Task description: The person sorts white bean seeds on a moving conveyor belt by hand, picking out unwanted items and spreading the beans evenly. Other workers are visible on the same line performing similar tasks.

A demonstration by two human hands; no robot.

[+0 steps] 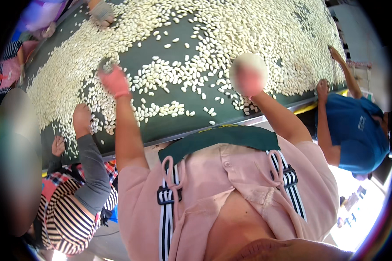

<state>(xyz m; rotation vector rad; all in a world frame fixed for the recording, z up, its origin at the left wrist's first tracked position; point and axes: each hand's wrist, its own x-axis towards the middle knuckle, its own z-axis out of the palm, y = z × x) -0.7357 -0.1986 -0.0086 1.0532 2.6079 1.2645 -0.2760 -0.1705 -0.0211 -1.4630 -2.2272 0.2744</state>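
Large pale beans [248, 26], probably white kidney or lima beans, lie spread over a dark green belt-like surface [178, 43]. My left hand [114, 81], in a pink glove, rests among the beans left of centre; its fingertips are blurred. To the right, my right hand [249, 81], also pink-gloved, is over the beans near the close edge. A round blurred patch covers most of it, so its fingers do not show. Between my hands runs a loose band of beans [174, 69], with a smaller strip [163, 108] nearer to me.
On my left, a person in a striped top [69, 213] reaches onto the beans. A person in a blue shirt [357, 135] works on my right. Across the surface, another person's gloved hand [102, 14] touches beans. A metal edge [196, 129] runs before my body.
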